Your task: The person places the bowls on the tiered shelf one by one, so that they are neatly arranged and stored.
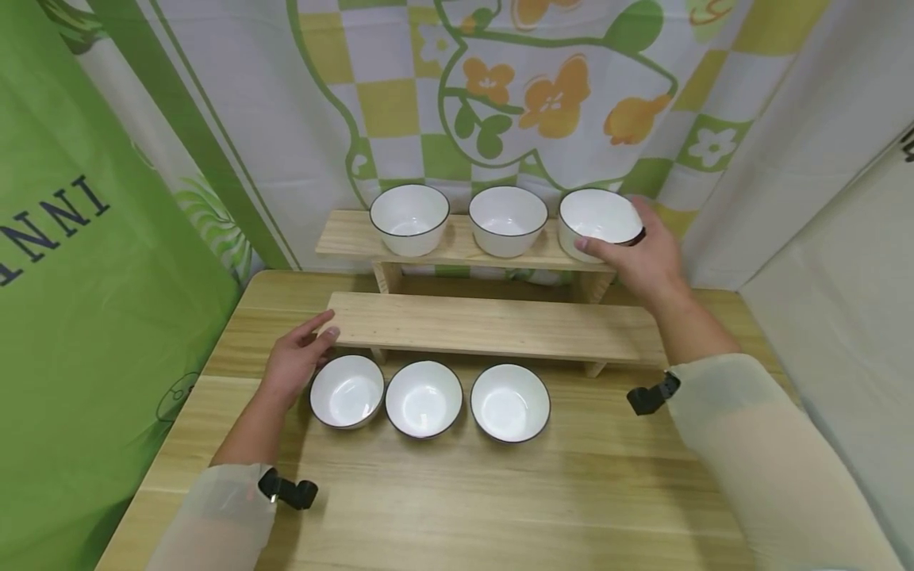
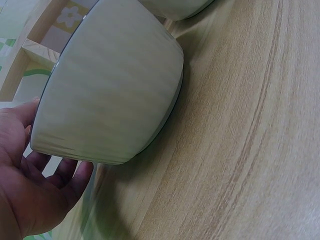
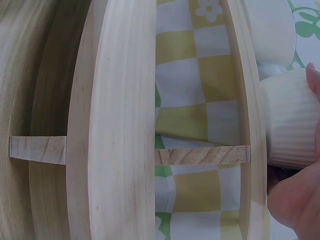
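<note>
two bowls (image 1: 508, 234) stand left of the right hand (image 1: 653, 255), curled round an end bowl (image 1: 598, 216) on the upper shelf (image 1: 344, 235); the left hand (image 1: 294, 363), fingers relaxed, is beside the lower shelf (image 1: 493, 323) and front bowl (image 1: 347, 392).

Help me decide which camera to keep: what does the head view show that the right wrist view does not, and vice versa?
Of the two, only the head view shows the left hand, the three bowls on the table and the bowls' insides. Only the right wrist view clearly shows the ribbed outside of the held bowl. Both show the right hand holding that bowl, the bowl next to it, the upper shelf, lower shelf and checked cloth.
</note>
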The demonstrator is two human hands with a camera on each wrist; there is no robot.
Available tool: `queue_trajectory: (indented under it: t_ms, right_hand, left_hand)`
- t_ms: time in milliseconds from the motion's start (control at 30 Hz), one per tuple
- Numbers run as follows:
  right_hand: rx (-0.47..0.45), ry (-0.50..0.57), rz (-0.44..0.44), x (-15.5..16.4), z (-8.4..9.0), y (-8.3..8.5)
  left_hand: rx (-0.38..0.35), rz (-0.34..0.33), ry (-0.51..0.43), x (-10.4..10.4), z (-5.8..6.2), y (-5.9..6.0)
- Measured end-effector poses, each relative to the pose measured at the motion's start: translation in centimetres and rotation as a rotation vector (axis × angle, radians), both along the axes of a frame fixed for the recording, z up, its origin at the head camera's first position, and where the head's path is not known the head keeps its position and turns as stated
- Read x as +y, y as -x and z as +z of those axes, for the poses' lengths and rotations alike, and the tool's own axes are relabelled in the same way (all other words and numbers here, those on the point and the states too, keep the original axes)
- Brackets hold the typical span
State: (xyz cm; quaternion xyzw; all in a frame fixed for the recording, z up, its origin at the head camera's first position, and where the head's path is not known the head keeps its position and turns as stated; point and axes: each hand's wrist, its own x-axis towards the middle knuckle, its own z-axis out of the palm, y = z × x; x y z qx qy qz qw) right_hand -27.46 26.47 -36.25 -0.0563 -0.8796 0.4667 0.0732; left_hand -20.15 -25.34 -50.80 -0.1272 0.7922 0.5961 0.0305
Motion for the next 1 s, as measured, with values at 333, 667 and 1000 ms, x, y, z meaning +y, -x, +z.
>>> queue_trajectory:
  t_ms: [333, 667, 1000]
  right_hand:
    - [-0.008, -0.029, 0.026, 0.1, 0.0, 0.1]
    - [0.044, 0.003, 0.094, 0.5, -0.2, -0.1]
    - [0.093, 0.212, 0.147, 1.0, -0.5, -1.1]
  left_hand:
    - [-0.008, -0.007, 0.005, 0.1, 0.1, -0.1]
    - [-0.013, 0.000, 0.013, 0.2, 0.1, -0.1]
    - [-0.025, -0.005, -0.005, 0.2, 0.3, -0.2]
